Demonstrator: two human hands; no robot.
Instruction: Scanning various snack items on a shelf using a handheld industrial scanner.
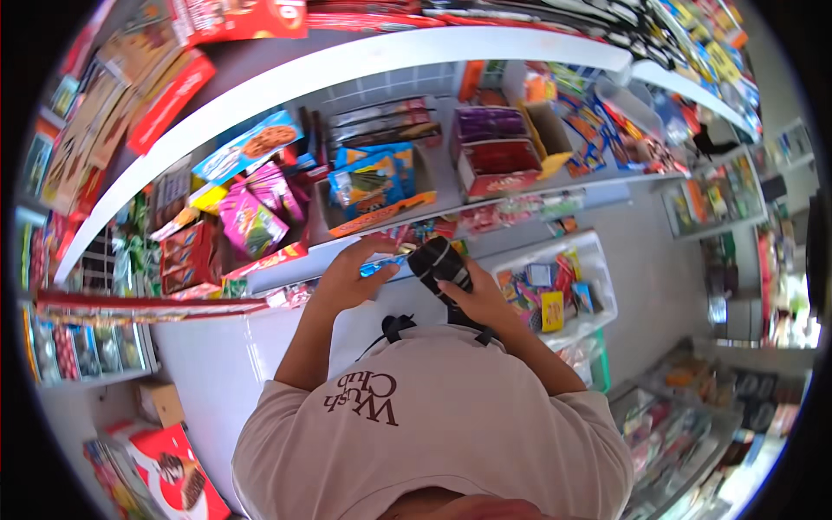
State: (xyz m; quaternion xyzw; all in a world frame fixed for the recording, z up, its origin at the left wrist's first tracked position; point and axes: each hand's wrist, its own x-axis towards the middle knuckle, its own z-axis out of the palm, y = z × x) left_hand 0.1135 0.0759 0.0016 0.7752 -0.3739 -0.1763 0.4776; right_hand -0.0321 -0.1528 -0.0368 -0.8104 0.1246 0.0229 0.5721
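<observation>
My right hand [481, 296] grips a dark bundle or pouch [439, 263] with pale bands across it; exactly what it is cannot be told. To its left, my left hand [354, 273] is held with thumb and fingers apart, in front of the shelf's front edge. A shiny blue packet [374, 266] shows beside the left thumb, and whether the hand touches it is unclear. Just above both hands, an open carton [383, 218] with an orange front holds blue snack packets [367, 182] on the shelf. Pink-purple packets [257, 208] stand in another carton to the left.
A white bin [601, 279] of mixed packets stands right of my hands. Purple and red boxes [497, 153] sit farther right on the shelf. An upper shelf's white edge [390, 52] curves overhead of these goods. A red carton [175, 465] lies lower left; a glass display case [676, 429] is lower right.
</observation>
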